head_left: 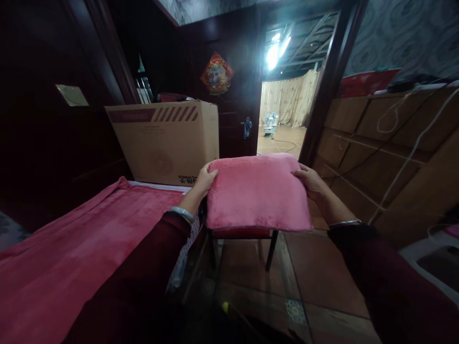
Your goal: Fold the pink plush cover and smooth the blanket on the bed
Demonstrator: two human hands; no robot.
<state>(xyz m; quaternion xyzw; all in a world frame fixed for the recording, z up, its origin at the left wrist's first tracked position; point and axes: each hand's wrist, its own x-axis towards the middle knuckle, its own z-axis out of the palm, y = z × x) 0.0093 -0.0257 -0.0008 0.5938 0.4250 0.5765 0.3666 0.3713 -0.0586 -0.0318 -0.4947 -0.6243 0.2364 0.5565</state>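
Pink plush cloth [256,196] spans the two hands, pinched at its sides by the left grip [206,177] and right grip [311,181], above or before a red seat [244,233] (which, I cannot tell). Level, even tension should keep it flat. Counted: one cloth, one seat, one carton [161,143].

Dark maroon cloth left sleeve [143,272]: long, plain, nearly black at the cuff
Broad silver-coloured left bangle [182,213]: shiny, rounded, smooth-looking
Dark maroon cloth right sleeve [387,282]: long, plain, blackish cuff
Thin silver-coloured right bangle [346,222]: narrow ring beside the cuff
Bare left hand [205,179], bare right hand [310,181]: uncovered fingers
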